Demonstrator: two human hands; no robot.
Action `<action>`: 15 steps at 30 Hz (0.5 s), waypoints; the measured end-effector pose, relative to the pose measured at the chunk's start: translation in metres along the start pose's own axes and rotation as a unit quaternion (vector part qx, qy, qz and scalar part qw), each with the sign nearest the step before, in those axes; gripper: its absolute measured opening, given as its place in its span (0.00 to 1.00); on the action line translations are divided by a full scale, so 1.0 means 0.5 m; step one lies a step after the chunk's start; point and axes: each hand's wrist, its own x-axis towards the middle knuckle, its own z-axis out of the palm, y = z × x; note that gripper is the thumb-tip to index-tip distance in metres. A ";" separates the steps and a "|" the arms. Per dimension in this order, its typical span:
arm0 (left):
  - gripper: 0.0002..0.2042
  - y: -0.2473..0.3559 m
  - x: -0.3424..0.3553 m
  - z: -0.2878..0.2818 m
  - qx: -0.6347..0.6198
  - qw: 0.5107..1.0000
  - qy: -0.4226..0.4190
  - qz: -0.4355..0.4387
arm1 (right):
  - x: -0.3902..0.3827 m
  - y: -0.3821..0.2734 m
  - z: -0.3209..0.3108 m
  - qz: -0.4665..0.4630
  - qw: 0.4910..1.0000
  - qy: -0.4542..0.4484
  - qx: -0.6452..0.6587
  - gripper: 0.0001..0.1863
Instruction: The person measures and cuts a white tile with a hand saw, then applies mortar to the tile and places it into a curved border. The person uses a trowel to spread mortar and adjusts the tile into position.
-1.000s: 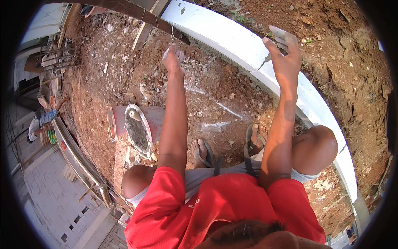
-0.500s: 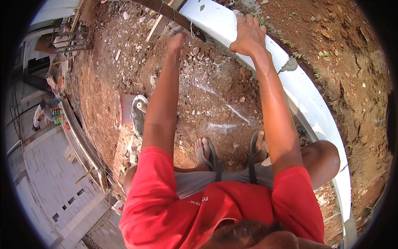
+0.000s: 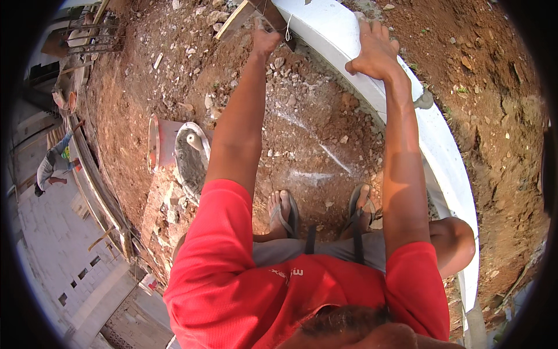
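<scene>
My right hand [image 3: 379,51] lies across a long white kerb block [image 3: 325,29], thumb on its near side and fingers bent over its top toward the far edge. The block stands in a curving row with other white blocks [image 3: 442,151], and a lump of grey mortar [image 3: 425,99] sits at the joint. My left hand [image 3: 267,39] reaches to the near face of the row, beside a dark wooden board [image 3: 264,14] with a string looped at its end. Its fingers are blurred and partly hidden, so a grip there cannot be made out.
A bucket of grey mortar [image 3: 192,154] leans on the ground left of my left forearm. Stony reddish soil with white marks [image 3: 311,176] lies before my sandalled feet. Far left, another person [image 3: 49,166] bends beside a low wooden-edged wall [image 3: 96,180].
The view has shifted, so the blocks and both hands sit farther right in the picture. My right hand stays on the white block. The far person has moved to a different posture.
</scene>
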 end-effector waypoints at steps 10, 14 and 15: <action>0.38 -0.024 -0.023 0.025 0.038 0.991 0.119 0.047 | 0.008 -0.006 -0.008 -0.027 0.999 -0.018 -0.019 0.67; 0.46 -0.071 -0.024 -0.013 0.128 0.988 0.084 -0.037 | 0.016 -0.022 -0.010 -0.031 0.999 -0.034 -0.019 0.68; 0.49 -0.081 -0.021 -0.043 0.152 0.983 0.082 -0.058 | 0.015 -0.035 -0.012 -0.042 0.998 -0.042 -0.008 0.68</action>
